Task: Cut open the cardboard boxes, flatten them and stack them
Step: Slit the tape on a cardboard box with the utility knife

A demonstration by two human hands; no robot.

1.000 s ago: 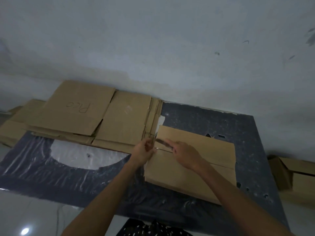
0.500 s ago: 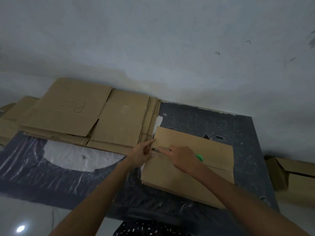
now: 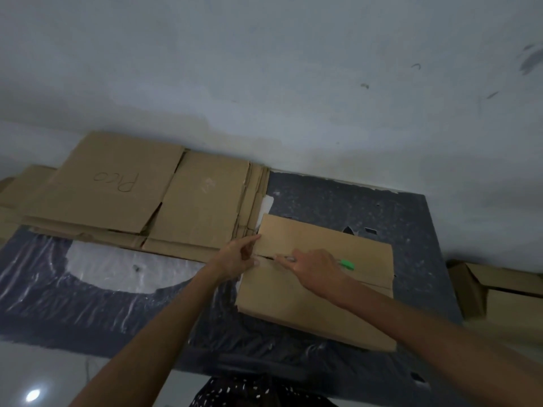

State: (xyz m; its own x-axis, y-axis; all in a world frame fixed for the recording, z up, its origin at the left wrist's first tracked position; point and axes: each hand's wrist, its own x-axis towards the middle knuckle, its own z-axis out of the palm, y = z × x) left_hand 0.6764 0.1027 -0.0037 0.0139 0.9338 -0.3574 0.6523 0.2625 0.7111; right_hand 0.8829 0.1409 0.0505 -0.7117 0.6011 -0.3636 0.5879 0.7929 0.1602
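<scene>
A closed cardboard box (image 3: pixel 308 304) lies flat at the centre right of the frame, on a dark speckled mat (image 3: pixel 367 207) spread over the floor at the foot of a pale wall (image 3: pixel 264 69). The right hand (image 3: pixel 314 268) has its grip curled round a cutter (image 3: pixel 346 264). The cutter's green end sticks out behind the knuckles, and its blade tip lies in the seam between the box's two top flaps, near the seam's left end. The left hand (image 3: pixel 235 259) steadies the left end of the box. Its grip is spread, with the index finger straight along the upper flap's edge and the thumb tip pressing on the lower flap beside the seam. In the upper left, touching the box's far left corner, sits a stack of flattened cardboard (image 3: pixel 199 201) with handwriting on its top sheet. Clear plastic film (image 3: pixel 117 265) lies on the mat below the stack. Another brown box (image 3: pixel 505 292) stands at the right edge.
</scene>
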